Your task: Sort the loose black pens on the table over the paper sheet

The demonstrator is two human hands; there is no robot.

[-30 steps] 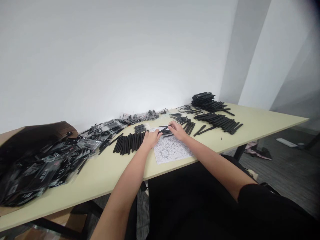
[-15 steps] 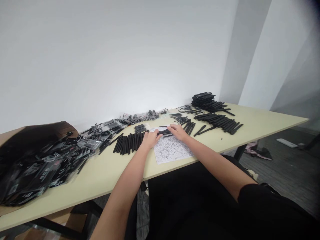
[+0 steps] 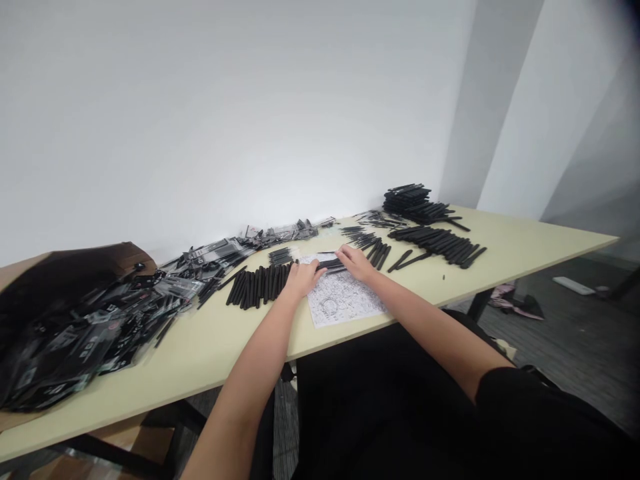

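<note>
My left hand [image 3: 301, 279] and my right hand [image 3: 356, 262] are closed on the two ends of a slim black pen-like stick [image 3: 331, 265]. One or more similar sticks seem to lie along with it; I cannot tell how many. Under my hands is a white sheet of paper [image 3: 345, 303] covered in dark scribbles. Beside my left hand stretches a row of thick black sticks [image 3: 257, 287], laid side by side. Several more black sticks [image 3: 379, 253] lie just beyond my right hand.
On the pale yellow table [image 3: 215, 353], a box [image 3: 100, 257] at the left spills black printed plastic packets [image 3: 95, 347]. More clear packets [image 3: 220, 257] run along the wall. To the right lie a row of black sticks [image 3: 440, 243] and a stacked pile [image 3: 407, 200].
My right hand has shifted very slightly, and the black stick between my hands shows a little more plainly. Everything else looks the same.
</note>
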